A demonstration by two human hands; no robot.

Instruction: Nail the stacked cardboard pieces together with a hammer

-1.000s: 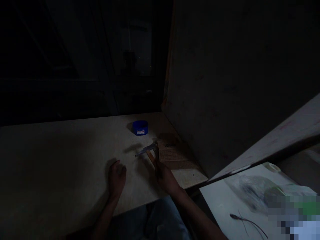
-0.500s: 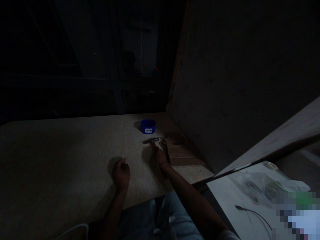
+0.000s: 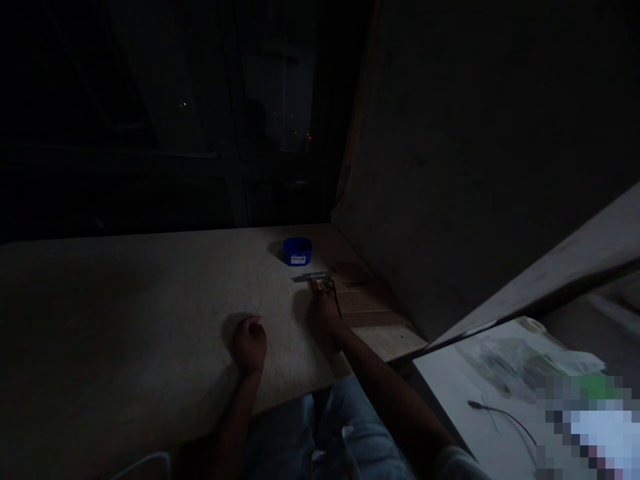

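Observation:
My right hand (image 3: 327, 312) is wrapped round the handle of a hammer, just left of an open cardboard box. The grey metal hammer head (image 3: 311, 277) lies crosswise beyond my fingers, with a thin pointed end to the left. Beside it, at the mouth of the cardboard box (image 3: 367, 303), is a heap of small pieces (image 3: 327, 285), too dark to name. My left hand (image 3: 250, 345) rests on the pale table (image 3: 175, 300) with its fingers curled in; whatever is inside them, if anything, is hidden. Behind the hammer stands a blue plastic container (image 3: 297, 252) with a white label.
A dark wall (image 3: 475, 153) rises along the table's right edge, and a dark window (image 3: 280, 100) is at the back. Lower right, a white surface (image 3: 445, 380) bears a clear plastic bag (image 3: 505, 367) and a dark cable (image 3: 505, 413). My legs in jeans (image 3: 350, 427) are below the table edge.
My right hand and the hammer have shifted slightly right, so the head now lies in front of the small pieces. My left hand appears a little farther right, still curled.

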